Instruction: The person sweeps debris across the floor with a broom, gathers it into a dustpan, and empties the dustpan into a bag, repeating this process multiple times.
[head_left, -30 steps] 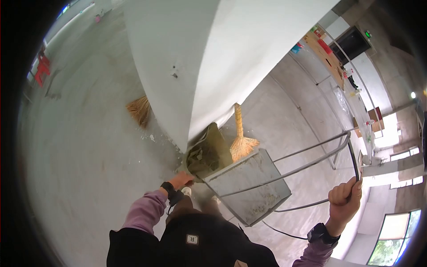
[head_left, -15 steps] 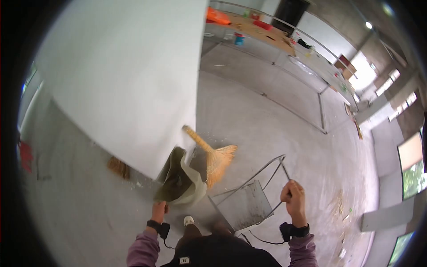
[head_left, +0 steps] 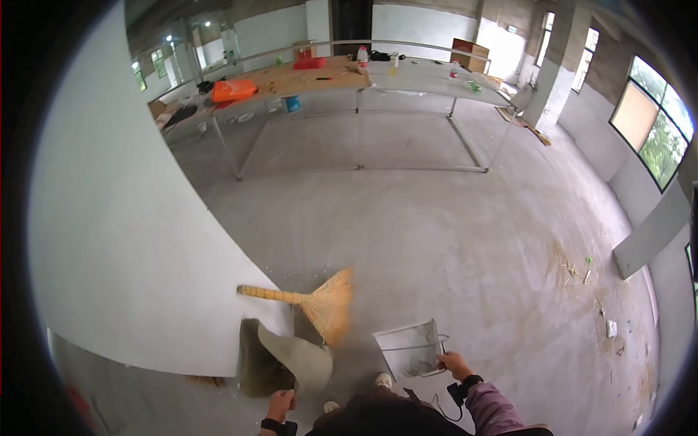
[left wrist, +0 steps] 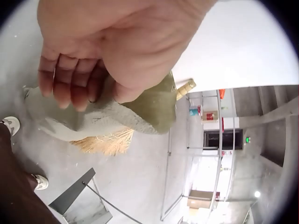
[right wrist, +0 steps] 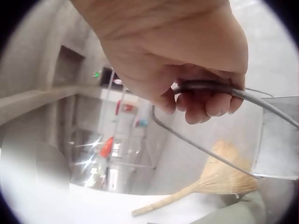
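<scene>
My left hand [head_left: 280, 405] pinches the rim of an olive-green woven sack [head_left: 313, 363] that stands with its mouth open at the foot of the white wall. Seen from the left wrist, the fingers [left wrist: 70, 88] curl over the sack's edge, thumb beside the opening. In my right hand [head_left: 455, 365] is the bent metal handle [right wrist: 210, 86] of a sheet-metal dustpan [head_left: 407, 350], fingers wrapped round the bar. The dustpan is low, right of the sack, some dirt on its surface. Behind the sack a straw broom [head_left: 327, 305] has its bristles down and its handle toward the wall.
The white wall [head_left: 145, 240] rises close on the left. Across the room stands a long metal-framed table [head_left: 320, 76] with bottles and an orange bag [head_left: 234, 90]. Straw litter [head_left: 574, 265] lies on the floor at right, near a pillar [head_left: 647, 225].
My right hand has lowered the dustpan from its tilt at the sack's mouth, down and away to the right. The left hand keeps its grip on the sack. My view has swung up toward the table.
</scene>
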Motion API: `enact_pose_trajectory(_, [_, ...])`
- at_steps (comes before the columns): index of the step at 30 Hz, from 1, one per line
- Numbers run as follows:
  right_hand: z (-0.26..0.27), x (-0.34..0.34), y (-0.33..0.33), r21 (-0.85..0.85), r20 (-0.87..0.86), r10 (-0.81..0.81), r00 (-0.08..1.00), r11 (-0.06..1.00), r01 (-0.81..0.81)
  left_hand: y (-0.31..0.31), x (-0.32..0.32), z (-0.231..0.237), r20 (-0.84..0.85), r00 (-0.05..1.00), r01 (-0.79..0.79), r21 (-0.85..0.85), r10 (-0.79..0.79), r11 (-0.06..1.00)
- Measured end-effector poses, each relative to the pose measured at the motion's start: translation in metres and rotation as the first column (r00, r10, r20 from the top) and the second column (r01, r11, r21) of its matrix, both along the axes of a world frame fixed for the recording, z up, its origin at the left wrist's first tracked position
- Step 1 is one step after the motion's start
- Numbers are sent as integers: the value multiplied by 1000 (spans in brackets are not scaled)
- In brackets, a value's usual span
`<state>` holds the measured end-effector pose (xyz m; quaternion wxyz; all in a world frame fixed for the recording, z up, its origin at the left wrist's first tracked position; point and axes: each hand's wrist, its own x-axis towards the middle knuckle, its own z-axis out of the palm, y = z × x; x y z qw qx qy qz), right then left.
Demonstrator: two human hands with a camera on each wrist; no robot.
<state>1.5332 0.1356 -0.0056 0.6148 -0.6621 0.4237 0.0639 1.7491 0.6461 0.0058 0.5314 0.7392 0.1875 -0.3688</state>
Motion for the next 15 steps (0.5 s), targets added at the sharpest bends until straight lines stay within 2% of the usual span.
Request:
enact_pose_trajectory(1, [-11,-17,-6,-47,29,80,996,996,-78,-12,6,6,30,999,32,5,-32,999])
enact_pose_trajectory(3, [-39,-30,-4,79,-188,-118,975,988,135,-33,21,15,89,992,93,15,-94,996])
enact_pose_trajectory(5, [-52,-52,-5,64,-178,-50,983,996,62,-52,35,23,143,974,171,52,-176,984])
enact_pose_trajectory(7, [-74,-70,-5,100,-276,-49,960,992,80,-68,47,30,170,957,224,73,-234,972])
enact_pose_trajectory(8, [-80,-79,-7,84,-325,55,944,996,-29,-76,54,33,175,952,243,71,-252,967])
enact_pose_trajectory(9, [-87,-87,-7,156,-438,47,898,987,24,-85,60,36,178,946,264,67,-272,962])
enact_pose_trajectory(10, [-100,-102,-8,-97,-353,452,820,854,-512,-91,67,38,180,950,247,61,-254,967])
enact_pose_trajectory(11, [-119,-124,-13,-355,-384,754,533,412,-839,-97,72,43,180,955,231,56,-237,971])
enact_pose_trajectory(13, [-165,-160,-16,-113,-351,588,729,746,-656,-102,89,41,189,951,236,78,-246,969])
enact_pose_trajectory(14, [-169,-166,-13,20,-357,479,802,862,-506,-98,103,34,197,941,258,104,-274,961])
enact_pose_trajectory(15, [-171,-174,-11,-10,-372,488,789,848,-530,-96,117,26,203,931,281,128,-303,951])
